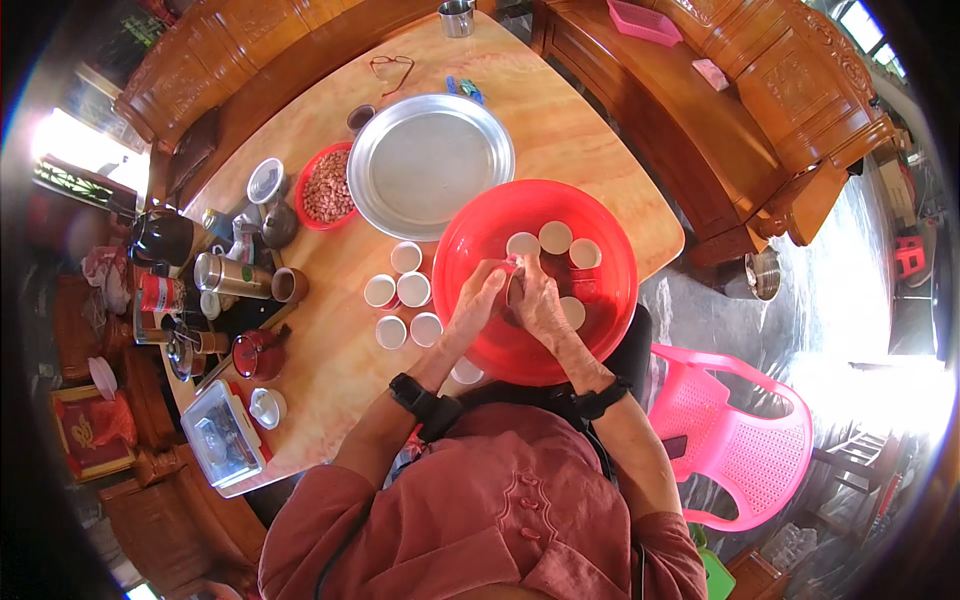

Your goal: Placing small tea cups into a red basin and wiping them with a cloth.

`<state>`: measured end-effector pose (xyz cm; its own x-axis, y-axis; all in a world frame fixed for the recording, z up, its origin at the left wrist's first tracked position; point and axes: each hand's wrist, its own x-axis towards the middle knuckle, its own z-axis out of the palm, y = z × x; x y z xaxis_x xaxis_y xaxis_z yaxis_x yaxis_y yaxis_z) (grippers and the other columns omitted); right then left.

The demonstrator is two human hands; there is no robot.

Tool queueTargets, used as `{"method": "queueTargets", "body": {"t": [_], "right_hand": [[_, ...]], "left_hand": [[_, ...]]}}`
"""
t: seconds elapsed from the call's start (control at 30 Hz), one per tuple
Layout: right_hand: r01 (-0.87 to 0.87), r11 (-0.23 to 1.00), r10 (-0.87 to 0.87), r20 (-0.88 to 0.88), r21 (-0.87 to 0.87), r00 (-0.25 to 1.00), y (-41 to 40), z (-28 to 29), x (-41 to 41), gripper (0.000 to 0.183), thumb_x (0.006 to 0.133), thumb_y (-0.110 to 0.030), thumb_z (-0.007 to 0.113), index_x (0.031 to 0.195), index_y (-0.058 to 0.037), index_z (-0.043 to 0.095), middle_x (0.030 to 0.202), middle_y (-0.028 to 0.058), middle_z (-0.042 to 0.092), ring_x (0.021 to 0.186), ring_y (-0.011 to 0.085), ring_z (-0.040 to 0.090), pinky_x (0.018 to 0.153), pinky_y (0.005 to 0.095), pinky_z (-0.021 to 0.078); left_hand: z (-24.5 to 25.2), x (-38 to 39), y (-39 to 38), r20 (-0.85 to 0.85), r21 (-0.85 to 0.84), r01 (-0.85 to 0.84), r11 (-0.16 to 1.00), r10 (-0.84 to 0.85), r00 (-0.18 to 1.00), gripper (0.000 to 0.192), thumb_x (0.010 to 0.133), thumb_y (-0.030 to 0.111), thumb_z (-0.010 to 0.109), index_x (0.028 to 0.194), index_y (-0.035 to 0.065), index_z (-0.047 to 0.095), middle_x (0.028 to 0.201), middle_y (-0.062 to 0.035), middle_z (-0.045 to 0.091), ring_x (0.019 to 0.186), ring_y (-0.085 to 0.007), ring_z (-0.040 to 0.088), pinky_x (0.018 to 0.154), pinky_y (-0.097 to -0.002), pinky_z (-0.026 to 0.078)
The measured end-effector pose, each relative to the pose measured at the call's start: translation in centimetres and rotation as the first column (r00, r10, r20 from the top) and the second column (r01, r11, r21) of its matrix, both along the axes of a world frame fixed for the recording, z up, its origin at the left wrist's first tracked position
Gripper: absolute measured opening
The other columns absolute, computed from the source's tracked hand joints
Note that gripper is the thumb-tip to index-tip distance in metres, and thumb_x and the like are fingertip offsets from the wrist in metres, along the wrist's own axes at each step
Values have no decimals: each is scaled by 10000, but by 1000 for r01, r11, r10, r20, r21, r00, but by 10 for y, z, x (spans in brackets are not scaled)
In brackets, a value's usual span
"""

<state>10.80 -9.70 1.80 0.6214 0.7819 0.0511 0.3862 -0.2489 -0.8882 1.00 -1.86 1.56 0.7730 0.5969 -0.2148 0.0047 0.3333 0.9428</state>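
Note:
A large red plastic basin (465, 232) stands in front of me at the table's near edge. Over it, my left hand (480, 296) and my right hand (541, 304) meet at the fingertips. Between them they grip a small brownish object (514, 289), mostly covered by fingers, so its kind is unclear. Inside the basin are several white-topped cups, among them a cup (555, 237), a red-sided cup (585, 255) and one beside my right wrist (572, 312). Left of the basin, several similar cups (413, 289) stand in a loose group on the table.
A round metal tray (431, 161) lies beyond the basin, beside a red bowl of peanuts (328, 187). Eyeglasses (392, 73) and a metal mug (457, 19) are farther back. A steel thermos (232, 275) and teapot (257, 355) crowd the left. A pink plastic chair (739, 442) stands right.

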Motion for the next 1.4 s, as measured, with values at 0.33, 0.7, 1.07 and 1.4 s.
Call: {"method": "queueTargets", "body": {"t": [0.33,0.7,1.07,1.4], "right_hand": [[52,997,-61,-205,-49,977,-9,-13,5,267,840,-161,496,1030,28,502,843,243,599,812,392,599,667,459,470],[-134,761,342,216,-635,914,-4,-4,-22,406,839,-277,511,1182,-61,484,1130,229,451,927,427,561,786,450,505],[-404,783,479,44,-473,877,-32,11,-3,256,805,-156,522,1024,-27,550,1120,234,461,984,380,537,797,464,476],[-347,934,221,625,85,749,-8,44,14,379,708,-23,585,1080,-31,509,1066,165,464,1030,345,491,876,407,440]], "left_hand": [[-9,-1,2,74,245,3,970,-22,997,290,881,156,494,1138,22,514,1076,-55,554,971,-113,508,847,-241,401],[-12,-15,8,172,-41,-290,956,292,941,344,867,249,470,1136,37,509,1115,-50,503,988,-172,515,738,-338,503],[-10,-15,5,285,-106,-232,967,253,924,329,817,118,489,1137,42,496,1035,-26,558,862,-121,553,683,-222,469],[-13,-8,6,107,-253,-18,967,46,993,312,901,342,488,1001,59,574,827,-13,570,610,-84,529,535,-217,433]]}}
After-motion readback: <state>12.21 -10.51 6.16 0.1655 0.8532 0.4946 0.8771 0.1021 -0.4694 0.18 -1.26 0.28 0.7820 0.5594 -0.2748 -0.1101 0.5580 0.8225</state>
